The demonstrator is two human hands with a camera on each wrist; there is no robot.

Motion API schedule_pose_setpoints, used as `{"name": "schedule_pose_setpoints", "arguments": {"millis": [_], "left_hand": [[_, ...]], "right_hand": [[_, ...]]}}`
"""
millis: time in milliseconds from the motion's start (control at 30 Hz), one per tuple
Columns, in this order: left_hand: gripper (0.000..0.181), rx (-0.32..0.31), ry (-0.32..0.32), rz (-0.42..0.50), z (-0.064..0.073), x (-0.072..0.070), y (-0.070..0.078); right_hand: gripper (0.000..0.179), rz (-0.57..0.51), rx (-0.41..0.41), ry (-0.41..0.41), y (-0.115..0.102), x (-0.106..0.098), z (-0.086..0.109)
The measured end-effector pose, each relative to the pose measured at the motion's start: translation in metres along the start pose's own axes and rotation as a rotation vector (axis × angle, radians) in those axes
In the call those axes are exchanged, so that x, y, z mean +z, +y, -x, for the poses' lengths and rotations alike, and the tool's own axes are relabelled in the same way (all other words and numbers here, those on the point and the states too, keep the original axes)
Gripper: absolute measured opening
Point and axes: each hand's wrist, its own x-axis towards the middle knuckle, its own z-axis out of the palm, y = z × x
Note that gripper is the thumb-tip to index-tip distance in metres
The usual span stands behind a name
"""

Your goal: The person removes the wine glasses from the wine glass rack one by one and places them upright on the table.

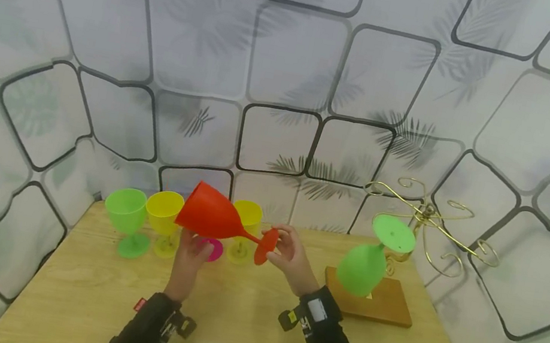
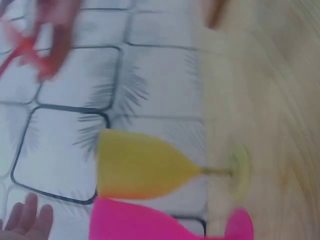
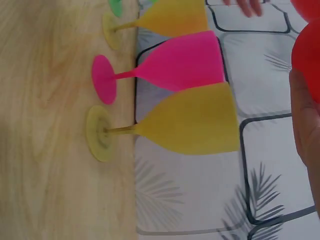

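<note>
A red goblet (image 1: 213, 214) is held up on its side above the table, its bowl toward the left and its foot to the right. My right hand (image 1: 291, 261) pinches it at the foot between thumb and fingers. Just below the bowl is my left hand (image 1: 190, 259), partly hidden behind it. Its fingers (image 2: 31, 217) look extended and relaxed in the left wrist view. Behind the hands a pink goblet (image 3: 182, 61) stands upright between two yellow goblets (image 3: 192, 120), its bowl covered by the red one in the head view.
A green goblet (image 1: 126, 212) stands at the left end of the row. At right, a gold wire rack (image 1: 428, 212) with curled arms rises from a wooden board (image 1: 392, 303); another green goblet (image 1: 361, 269) hangs upside down on it. A patterned curtain (image 1: 293, 65) closes off the table's back.
</note>
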Motion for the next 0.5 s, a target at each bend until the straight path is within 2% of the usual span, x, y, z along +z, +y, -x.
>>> {"name": "schedule_pose_setpoints", "arguments": {"millis": [100, 167, 267, 333, 400, 500], "left_hand": [[0.049, -0.043, 0.049, 0.166, -0.003, 0.000, 0.015], [0.047, -0.092, 0.075, 0.190, -0.004, 0.001, 0.023], [0.048, -0.138, 0.079, 0.169, -0.004, 0.003, 0.030], [0.052, -0.146, 0.071, 0.147, -0.004, 0.005, 0.030], [0.057, -0.107, 0.036, 0.101, -0.004, 0.006, 0.026], [0.066, -0.023, -0.033, -0.045, -0.004, 0.008, 0.020]], "right_hand": [[0.045, -0.077, 0.003, -0.015, 0.014, 0.002, 0.013], [0.045, -0.112, 0.017, -0.029, 0.020, 0.002, 0.019], [0.049, -0.114, 0.063, -0.065, 0.029, 0.000, 0.026], [0.054, -0.045, 0.093, -0.093, 0.032, -0.003, 0.027], [0.061, 0.065, 0.111, -0.116, 0.030, -0.006, 0.026], [0.069, 0.219, 0.102, -0.133, 0.021, -0.006, 0.020]]}}
